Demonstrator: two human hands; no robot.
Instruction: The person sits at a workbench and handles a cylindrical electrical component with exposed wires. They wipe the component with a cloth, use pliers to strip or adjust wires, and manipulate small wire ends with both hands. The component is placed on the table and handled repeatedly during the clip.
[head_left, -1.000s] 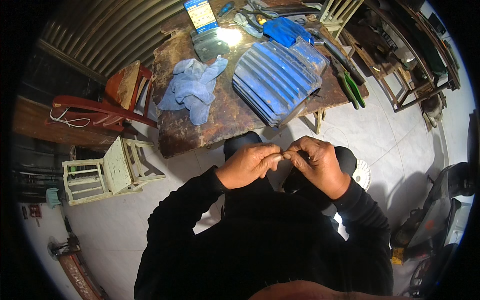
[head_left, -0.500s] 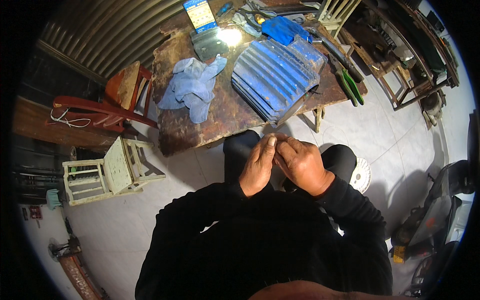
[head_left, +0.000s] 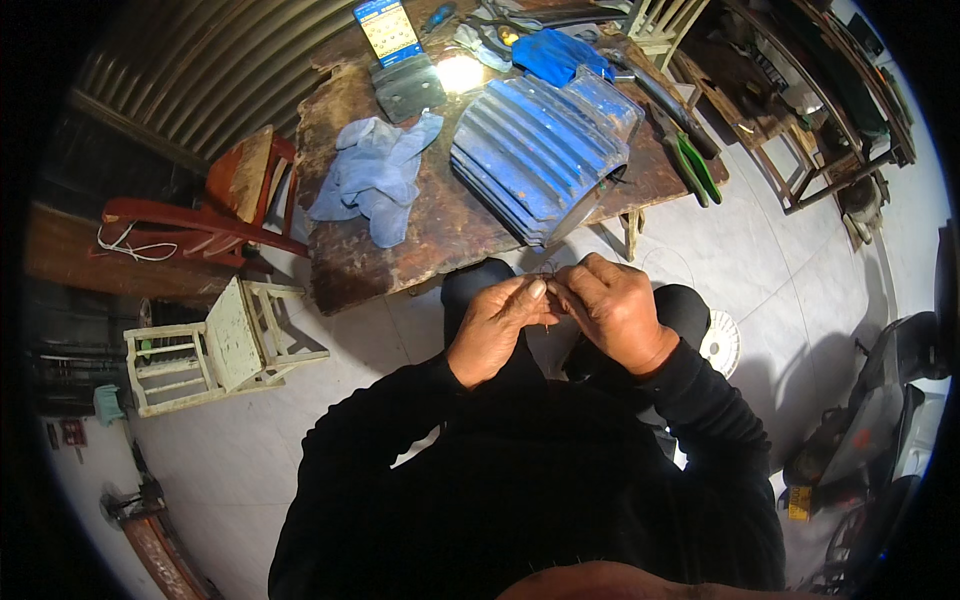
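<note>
Both my left hand [head_left: 495,325] and my right hand [head_left: 615,310] pinch a thin wire [head_left: 550,270] between their fingertips, held over my lap just short of the table edge; its full shape is hard to make out. Beyond them on the worn wooden table [head_left: 350,265] lies a ribbed blue metal housing [head_left: 540,155], like a motor casing, with a pale blue cloth [head_left: 370,175] to its left. Green-handled cutters or pliers [head_left: 692,165] lie to its right. A white spool-like disc [head_left: 720,345] is on the floor by my right knee.
At the table's back are a blue-and-yellow box [head_left: 388,30], a dark plate [head_left: 408,92], a bright blue cloth [head_left: 560,55] and several tools. A red wooden chair [head_left: 160,215] and a small cream chair [head_left: 230,335] stand left. A wooden rack [head_left: 770,135] and motorbike-like machine [head_left: 870,420] are right.
My hands drew together and turned inward from a flatter pinch, then parted slightly, showing thin strands between the fingers. The table appears a little shifted leftward in view.
</note>
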